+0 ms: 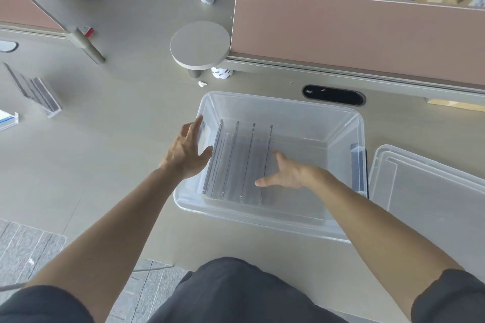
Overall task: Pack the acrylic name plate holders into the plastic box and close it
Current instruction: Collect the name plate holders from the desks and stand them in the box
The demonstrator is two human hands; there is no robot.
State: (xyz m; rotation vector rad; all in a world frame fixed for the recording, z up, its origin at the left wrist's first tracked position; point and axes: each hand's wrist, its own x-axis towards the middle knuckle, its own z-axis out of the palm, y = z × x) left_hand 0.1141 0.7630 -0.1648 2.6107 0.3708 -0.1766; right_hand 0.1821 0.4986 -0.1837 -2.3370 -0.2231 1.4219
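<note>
A: Far left of the frame, the loose holders point(36, 92) lie on the desk point(126, 155), well apart from your hands.

B: Moving right, your left hand point(187, 151) is at the left wall of the box point(301, 120) — fingers straight and spread over the rim, thumb inside, near the first plate. It grips nothing.

A: In the left half of the box the packed holders point(244, 162) stand in a row, four thin edges side by side, running from the far wall toward you.

B: Your right hand point(286, 173) is inside the box just right of that row — open, fingers splayed, nothing held. Whether your fingertips touch the last plate, I cannot tell.

A: The lid point(433, 196) lies flat on the desk just beside the box, at the right edge of the frame. The box is open.
</note>
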